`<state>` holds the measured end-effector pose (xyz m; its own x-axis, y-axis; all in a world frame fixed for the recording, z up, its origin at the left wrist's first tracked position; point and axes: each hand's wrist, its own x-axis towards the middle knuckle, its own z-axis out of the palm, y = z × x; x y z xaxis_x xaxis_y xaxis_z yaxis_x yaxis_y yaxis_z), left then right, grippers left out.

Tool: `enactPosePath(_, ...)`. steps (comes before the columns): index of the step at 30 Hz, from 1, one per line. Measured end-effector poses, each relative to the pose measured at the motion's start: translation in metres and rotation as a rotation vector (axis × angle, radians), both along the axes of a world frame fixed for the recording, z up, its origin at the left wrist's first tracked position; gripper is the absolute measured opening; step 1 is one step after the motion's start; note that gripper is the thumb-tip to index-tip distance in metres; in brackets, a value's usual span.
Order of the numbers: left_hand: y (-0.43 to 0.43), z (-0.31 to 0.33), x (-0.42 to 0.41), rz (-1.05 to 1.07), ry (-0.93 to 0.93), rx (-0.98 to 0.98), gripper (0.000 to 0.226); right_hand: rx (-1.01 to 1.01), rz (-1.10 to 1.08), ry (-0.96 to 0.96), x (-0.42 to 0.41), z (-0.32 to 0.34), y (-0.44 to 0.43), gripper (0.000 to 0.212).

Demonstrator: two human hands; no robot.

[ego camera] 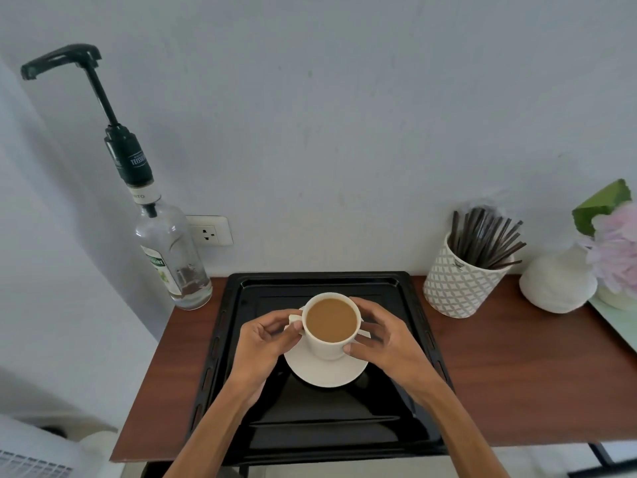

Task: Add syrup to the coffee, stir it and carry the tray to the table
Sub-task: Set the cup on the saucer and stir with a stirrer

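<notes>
Fingers of left hand pinch handle of white ceramic cup of milky coffee, right hand wraps cup's side, cup on white round saucer, saucer on black metal tray, clear glass syrup bottle with black pump left of tray.

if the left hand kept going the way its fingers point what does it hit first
The left hand points right, toward the cup, and its fingertips already touch the handle and the cup's left side. So the cup comes first; beyond it is the right hand on the far side.

Domestic coffee corner. Evidence: wooden tabletop against a plain painted wall; pump-topped syrup bottle at 10 o'clock beside a wall socket; patterned pot of stirrers and flower vase at 2 o'clock.
</notes>
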<state>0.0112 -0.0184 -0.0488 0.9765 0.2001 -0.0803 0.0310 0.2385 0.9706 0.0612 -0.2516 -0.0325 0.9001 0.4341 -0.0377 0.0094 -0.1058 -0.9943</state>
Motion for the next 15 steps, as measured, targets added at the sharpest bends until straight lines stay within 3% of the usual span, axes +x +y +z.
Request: enactPosePath(15, 0.0084, -0.0086, 0.0091, -0.023, 0.029, 0.004, 0.023, -0.019, -0.013, 0.000, 0.0021, -0.0083, 0.0035, 0.071)
